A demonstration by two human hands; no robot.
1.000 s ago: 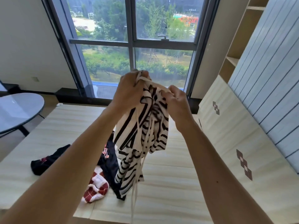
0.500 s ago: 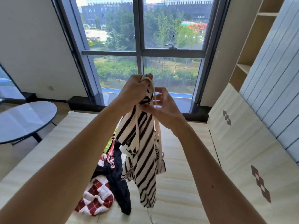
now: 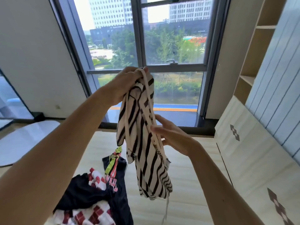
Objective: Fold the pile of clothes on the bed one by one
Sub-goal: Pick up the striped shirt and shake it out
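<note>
Head view. You are holding a black-and-cream striped garment [image 3: 142,143] up in the air in front of the window [image 3: 173,46], well above the bed [image 3: 194,184].

Your left hand [image 3: 125,83] is gripping the bunched top of the garment, with its fingers curled tightly round the cloth. A loop of the cream strap [image 3: 148,95] is passing over the top of that fist. The garment is hanging straight down from this grip in a narrow, crumpled column, and its lower hem is dangling clear of the mattress. A thin cream cord is trailing below the hem toward the bed.

Your right hand [image 3: 172,133] is meeting the garment about halfway down its right edge. Its fingers are lying nearly straight and spread, touching the strap and the cloth beside it rather than closing round them.

The remaining pile is lying on the bed at lower left, beneath your left forearm. In it, a black garment [image 3: 90,192] with red lettering and neon-yellow trim is resting over a red-and-white checked garment [image 3: 84,215]. A pale wooden headboard [image 3: 243,151] with diamond inlays is running along the right side of the bed.
</note>
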